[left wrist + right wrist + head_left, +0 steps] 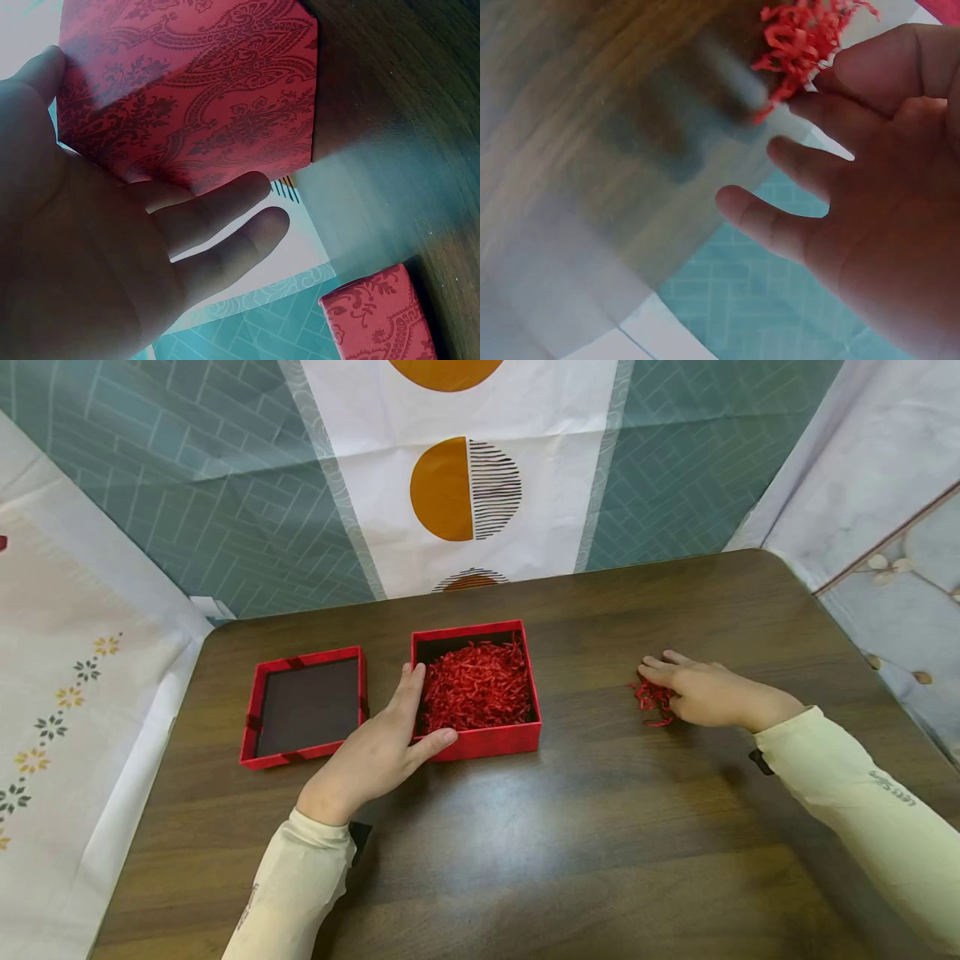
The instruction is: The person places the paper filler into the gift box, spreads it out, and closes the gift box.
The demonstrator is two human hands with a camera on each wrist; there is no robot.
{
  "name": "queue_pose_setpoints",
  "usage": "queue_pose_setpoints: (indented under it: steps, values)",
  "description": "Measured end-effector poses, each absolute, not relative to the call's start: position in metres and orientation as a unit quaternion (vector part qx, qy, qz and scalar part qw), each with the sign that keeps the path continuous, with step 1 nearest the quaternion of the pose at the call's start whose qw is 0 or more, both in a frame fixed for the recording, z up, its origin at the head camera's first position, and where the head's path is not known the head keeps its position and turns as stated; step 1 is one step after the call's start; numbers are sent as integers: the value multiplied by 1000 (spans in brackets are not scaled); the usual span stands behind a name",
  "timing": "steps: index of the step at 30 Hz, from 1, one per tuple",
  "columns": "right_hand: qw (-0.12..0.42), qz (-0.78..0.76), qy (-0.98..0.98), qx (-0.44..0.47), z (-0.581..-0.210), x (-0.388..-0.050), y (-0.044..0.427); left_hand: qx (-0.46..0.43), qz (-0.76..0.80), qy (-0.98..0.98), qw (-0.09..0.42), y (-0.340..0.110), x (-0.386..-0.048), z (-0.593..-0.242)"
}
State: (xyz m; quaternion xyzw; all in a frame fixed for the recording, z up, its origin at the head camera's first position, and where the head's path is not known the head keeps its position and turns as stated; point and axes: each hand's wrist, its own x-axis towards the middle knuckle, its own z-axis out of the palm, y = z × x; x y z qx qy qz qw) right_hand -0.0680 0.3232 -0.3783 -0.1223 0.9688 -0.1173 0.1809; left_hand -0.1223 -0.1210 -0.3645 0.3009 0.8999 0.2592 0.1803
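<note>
Red crinkle-cut paper shreds (480,683) fill an open red box (487,742) in the middle of the table. My left hand (372,753) rests at the box's near-left corner, its fingers straight along the left side and its thumb by the front wall. In the left wrist view, the box's patterned red side (195,90) lies between thumb and fingers. Off to the right, my right hand (705,692) pinches a small tuft of red paper shreds (654,697) at the table. In the right wrist view, the tuft (802,41) shows at the thumb and index finger; the other fingers are spread.
A red box lid (251,703) with a dark inside lies upturned left of the box, near my left hand. The brown wooden table (525,860) ends at a patterned cloth backdrop (247,527). White cloths hang at both sides.
</note>
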Motion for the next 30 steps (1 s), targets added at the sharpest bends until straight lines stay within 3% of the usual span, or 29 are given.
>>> queue_pose_setpoints:
  steps: [7, 19, 30]
  values:
    - [152, -170, 966, -122, -373, -53, 334, 305, 258, 899, 177, -120, -124, -362]
    - [93, -118, 981, -123, -393, -45, 323, 308, 263, 897, 177, -120, -124, -366]
    - [103, -131, 982, -86, -393, -37, 313, 309, 257, 900, 167, -120, -123, -367]
